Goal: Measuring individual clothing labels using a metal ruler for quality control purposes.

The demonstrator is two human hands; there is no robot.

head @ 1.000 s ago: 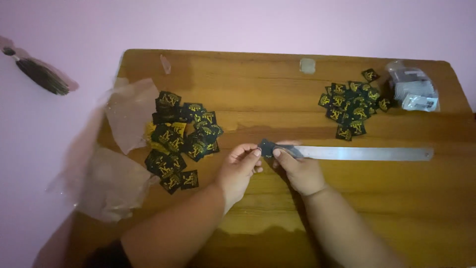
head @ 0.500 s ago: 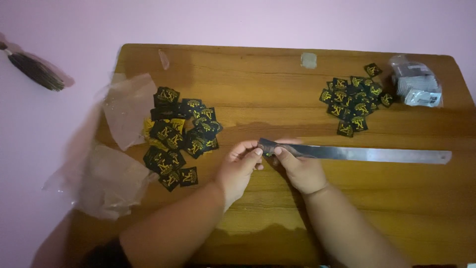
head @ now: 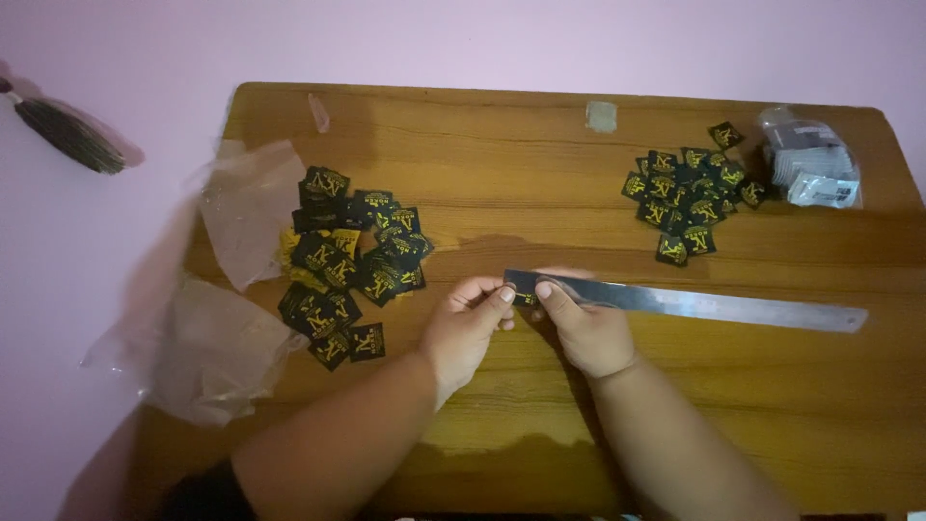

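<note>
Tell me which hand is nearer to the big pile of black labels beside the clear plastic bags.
The left. The left hand lies just right of the big pile, while the right hand is farther right, on the metal ruler.

**Wood, steel, film and woven labels**

The table point(head: 540, 164) is varnished wood, grain showing, with a soft sheen; on it lies a ruler point(head: 694, 304) of smooth bare metal, dully reflective; left of the ruler, the black labels point(head: 352, 260) look like matt cloth with yellow woven marks; beyond them, the bags point(head: 217, 328) are thin, crinkled clear plastic; the far packet point(head: 815, 159) is glossy clear plastic.
</note>
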